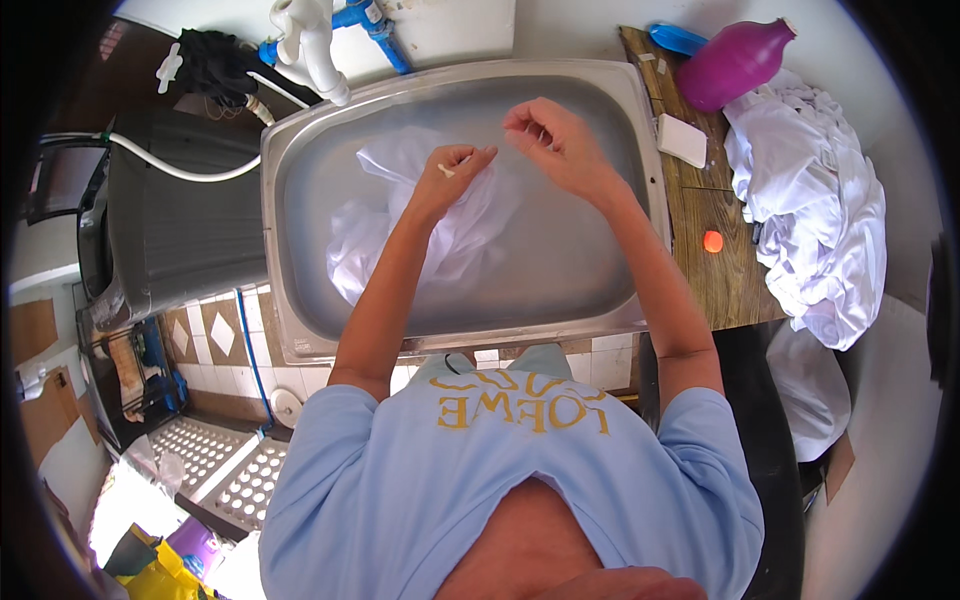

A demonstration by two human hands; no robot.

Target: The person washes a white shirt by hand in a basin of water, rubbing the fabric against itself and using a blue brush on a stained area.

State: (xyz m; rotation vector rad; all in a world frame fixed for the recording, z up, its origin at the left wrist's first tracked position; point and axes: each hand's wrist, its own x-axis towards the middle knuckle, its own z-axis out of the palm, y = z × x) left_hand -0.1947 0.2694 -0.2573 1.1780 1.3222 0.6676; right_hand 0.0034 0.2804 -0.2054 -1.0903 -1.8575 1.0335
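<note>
A metal sink point(285, 300) in front of me holds cloudy grey water. White cloth point(365, 250) lies bunched and partly under the water in its left and middle part. Over the cloth is my left hand point(448, 180), its fingers curled, with a whitish smear on its back. Whether it grips anything, I cannot make out. My right hand point(562, 150) is raised above the water at the right of the cloth. Its fingers are loosely bent and apart from the thumb, and no object shows in them. The two hands do not touch.
On the wooden counter point(705, 270) at right are a purple bottle point(735, 65), a white block-like piece point(682, 140), an orange cap point(713, 241) and piled white cloth point(810, 210). A white pipe point(305, 50) and blue pipe fittings point(385, 35) stand behind the sink. A grey-covered appliance point(180, 215) is left.
</note>
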